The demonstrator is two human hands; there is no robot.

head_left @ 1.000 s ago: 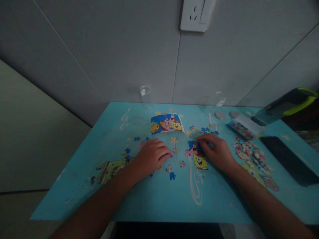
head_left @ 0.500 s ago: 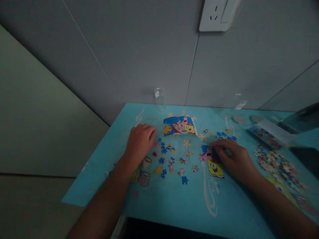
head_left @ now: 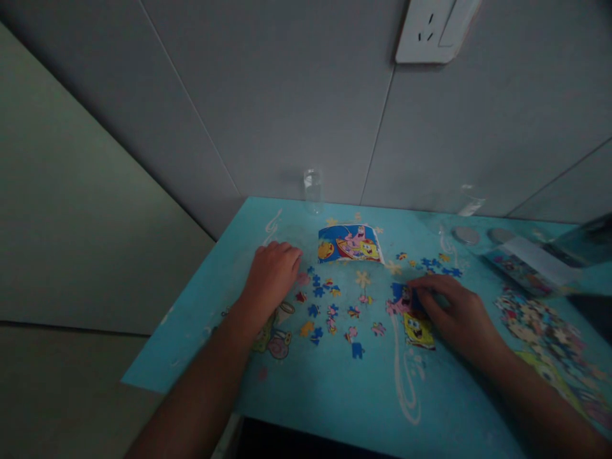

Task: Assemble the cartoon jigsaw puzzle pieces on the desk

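Observation:
A partly joined section of jigsaw puzzle (head_left: 419, 330), showing a yellow cartoon face and a pink figure on blue, lies on the table. Bent over its upper right edge, my right hand (head_left: 449, 303) has thumb and fingertips together at a blue puzzle piece, mostly hidden under them. My left hand (head_left: 275, 266) rests loosely curled on the tabletop, and I see nothing in it. Several loose puzzle pieces (head_left: 331, 311) are spread between the hands. Behind them lies a slightly curled reference picture (head_left: 350, 243) with the same cartoon figures.
The blue patterned table (head_left: 306, 389) meets a grey wall (head_left: 287, 102). A clear cup (head_left: 312, 190) stands at the back. On the right are a heap of puzzle pieces (head_left: 540, 322), round lids (head_left: 465, 235), a picture in clear packaging (head_left: 519, 271) and a dark flat object (head_left: 595, 315).
The whole view has shifted slightly, so things sit a little further right. Both hands stay about where they were, the right one still at the joined puzzle section.

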